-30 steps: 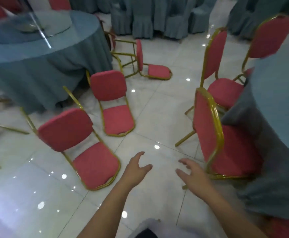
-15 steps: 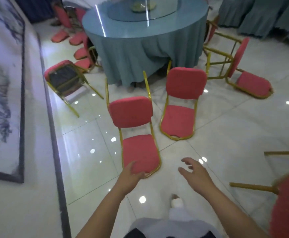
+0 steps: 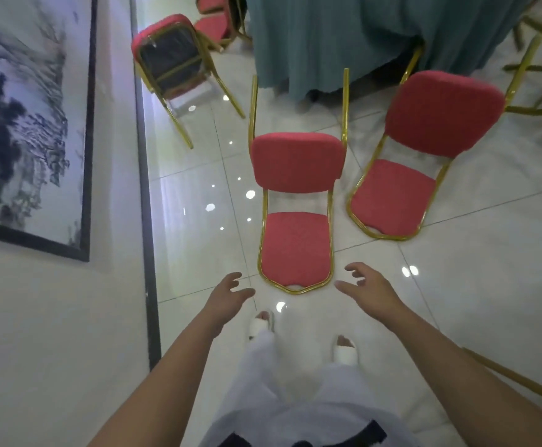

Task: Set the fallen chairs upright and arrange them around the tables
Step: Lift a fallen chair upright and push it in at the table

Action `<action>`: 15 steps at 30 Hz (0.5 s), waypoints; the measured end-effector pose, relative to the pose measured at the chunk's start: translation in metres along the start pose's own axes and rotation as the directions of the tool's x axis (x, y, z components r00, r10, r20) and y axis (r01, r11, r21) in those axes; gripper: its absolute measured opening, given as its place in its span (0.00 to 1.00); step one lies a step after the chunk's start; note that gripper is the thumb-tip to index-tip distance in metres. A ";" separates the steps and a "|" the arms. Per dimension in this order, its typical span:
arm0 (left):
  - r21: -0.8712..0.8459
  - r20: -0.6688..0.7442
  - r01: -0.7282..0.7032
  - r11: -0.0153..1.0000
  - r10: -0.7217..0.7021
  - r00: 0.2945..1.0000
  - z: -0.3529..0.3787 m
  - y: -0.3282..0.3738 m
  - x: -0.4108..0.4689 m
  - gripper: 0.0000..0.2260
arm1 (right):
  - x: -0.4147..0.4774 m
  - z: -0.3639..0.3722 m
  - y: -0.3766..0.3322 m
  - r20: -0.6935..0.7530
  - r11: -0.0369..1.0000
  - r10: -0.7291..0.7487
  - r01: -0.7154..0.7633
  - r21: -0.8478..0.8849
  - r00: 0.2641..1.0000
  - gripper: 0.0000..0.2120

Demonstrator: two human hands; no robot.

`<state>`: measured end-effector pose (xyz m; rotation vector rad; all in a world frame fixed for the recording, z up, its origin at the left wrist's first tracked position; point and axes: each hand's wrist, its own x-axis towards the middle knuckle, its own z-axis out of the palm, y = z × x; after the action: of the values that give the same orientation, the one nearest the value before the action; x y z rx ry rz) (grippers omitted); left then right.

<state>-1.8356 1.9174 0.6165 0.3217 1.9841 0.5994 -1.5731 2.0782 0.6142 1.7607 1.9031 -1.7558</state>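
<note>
Left hand [image 3: 227,295]: fingers spread, holding nothing.
Right hand [image 3: 371,290]: fingers spread, holding nothing.
Chair [image 3: 297,246]: red, gold frame, on the floor just beyond and between both hands, seemingly tipped over; neither hand touches it.
Second chair [image 3: 392,195]: beyond the right hand.
Table [image 3: 327,33]: farther ahead.

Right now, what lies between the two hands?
The near end of the fallen chair, apart from left hand and right hand; head view.

Lying toppled on the white floor [image 3: 473,285]: middle chair [image 3: 297,243], right chair [image 3: 392,195] beside it, third chair [image 3: 169,59] at its left edge.
</note>
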 end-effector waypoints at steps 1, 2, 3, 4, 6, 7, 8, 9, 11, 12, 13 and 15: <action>-0.017 0.020 0.032 0.999 -0.031 0.999 -0.006 -0.003 0.013 0.26 | 0.008 0.005 0.002 0.005 1.000 0.023 -0.023 -0.004 1.000 0.25; -0.025 0.043 0.066 0.998 -0.065 0.997 -0.011 -0.008 0.029 0.26 | 0.017 0.010 0.004 0.008 0.999 0.051 -0.051 -0.014 0.999 0.27; -0.022 0.061 0.108 0.994 -0.107 0.992 -0.017 -0.013 0.047 0.26 | 0.028 0.015 0.007 0.006 0.995 0.092 -0.092 -0.028 0.996 0.28; -0.004 0.073 0.151 0.989 -0.150 0.986 -0.022 -0.019 0.066 0.26 | 0.038 0.021 0.012 -0.001 0.989 0.140 -0.140 -0.040 0.990 0.30; 0.034 0.088 0.216 0.976 -0.218 0.972 -0.032 -0.033 0.106 0.26 | 0.062 0.036 0.026 -0.026 0.975 0.213 -0.214 -0.057 0.977 0.32; 0.050 0.094 0.239 0.970 -0.242 0.966 -0.036 -0.042 0.128 0.25 | 0.077 0.045 0.033 -0.038 0.966 0.249 -0.251 -0.056 0.968 0.32; 0.070 0.091 0.256 0.964 -0.262 0.961 -0.038 -0.051 0.148 0.25 | 0.091 0.053 0.042 -0.048 0.955 0.289 -0.292 -0.046 0.956 0.33; 0.094 0.081 0.264 0.960 -0.271 0.959 -0.040 -0.059 0.166 0.24 | 0.105 0.063 0.051 -0.049 0.943 0.331 -0.333 -0.029 0.942 0.33; 0.124 0.041 0.275 0.953 -0.282 0.959 -0.041 -0.075 0.201 0.23 | 0.133 0.084 0.070 -0.027 0.911 0.413 -0.413 0.007 0.910 0.36; 0.138 0.027 0.282 0.949 -0.288 0.957 -0.040 -0.085 0.219 0.23 | 0.147 0.094 0.080 -0.015 0.892 0.452 -0.452 0.017 0.892 0.37; 0.155 0.026 0.290 0.944 -0.297 0.954 -0.036 -0.095 0.238 0.23 | 0.163 0.104 0.091 -0.005 0.876 0.481 -0.481 0.021 0.877 0.38; 0.186 0.044 0.304 0.934 -0.317 0.947 -0.025 -0.118 0.274 0.23 | 0.196 0.125 0.115 0.001 0.863 0.504 -0.504 0.028 0.864 0.40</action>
<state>-1.9822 1.9392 0.3565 0.1285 1.9680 0.2066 -1.6437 2.0950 0.3657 2.0295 1.2468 -1.5775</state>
